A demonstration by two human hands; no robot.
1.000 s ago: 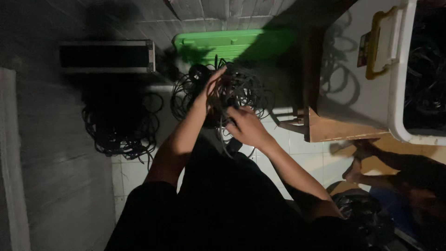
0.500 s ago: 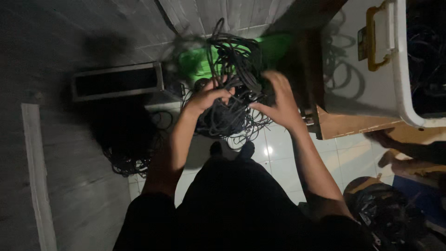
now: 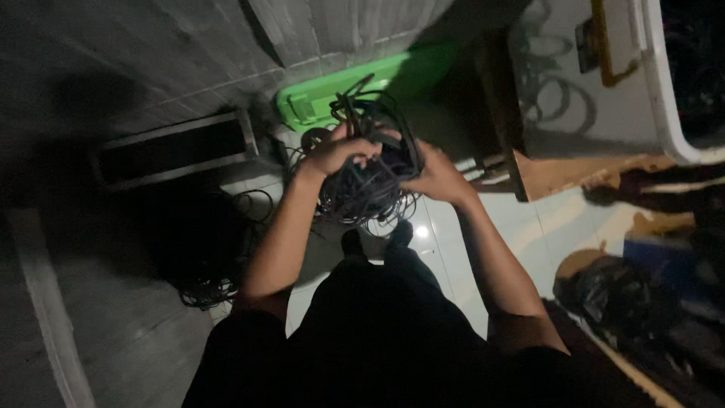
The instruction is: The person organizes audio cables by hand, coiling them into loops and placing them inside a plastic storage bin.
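A tangled bundle of black cables (image 3: pixel 368 177) hangs in front of me, held up between both hands. My left hand (image 3: pixel 337 153) grips its upper left side. My right hand (image 3: pixel 436 177) holds the bundle's right side, fingers closed into the loops. Loose loops dangle below the hands, above my shoes on the tiled floor.
A green plastic crate (image 3: pixel 332 94) lies behind the bundle. A black case with metal edges (image 3: pixel 177 147) sits at the left, with more black cable (image 3: pixel 208 257) heaped on the floor below it. A white bin with a yellow handle (image 3: pixel 657 83) stands on a wooden pallet (image 3: pixel 574 170) at the right. A black bag (image 3: pixel 612 298) lies at lower right.
The cable bundle was lifted off the floor and now hangs lower and closer to me. The view has swung slightly left and down.
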